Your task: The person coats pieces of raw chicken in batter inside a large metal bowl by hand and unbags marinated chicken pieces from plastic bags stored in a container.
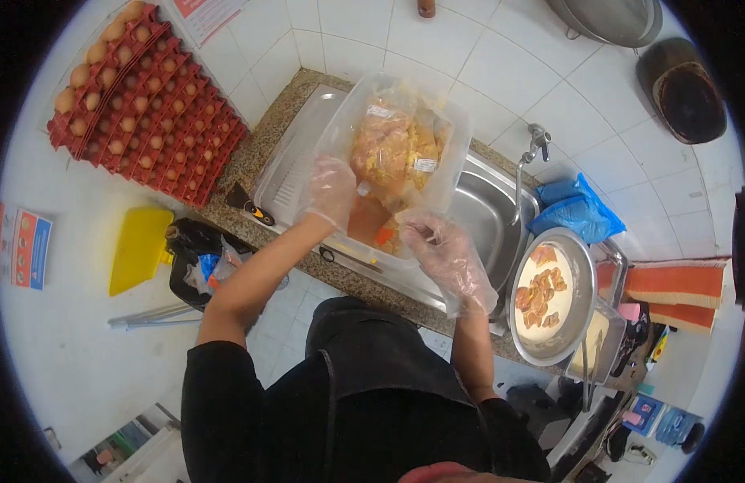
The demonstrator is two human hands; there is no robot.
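A large translucent plastic tub (455, 129) stands across the sink's drainboard, holding clear bags of marinated meat (382, 153) with small labels, and reddish liquid near its front end. My left hand (330, 189), in a clear plastic glove, is at the tub's left side; its fingertips are hard to make out. My right hand (445, 251), gloved too, is over the tub's front right corner with its fingers curled together; whatever they hold is too small to name. A metal bowl (587, 298) with pale batter and meat pieces (538, 298) stands at the right.
Red egg trays (159, 121) are stacked at the left. The sink basin (481, 205) and tap (538, 138) lie right of the tub, with a blue bag (578, 213) beyond. A black bin bag (187, 274) hangs below the counter, beside a yellow dustpan (137, 249).
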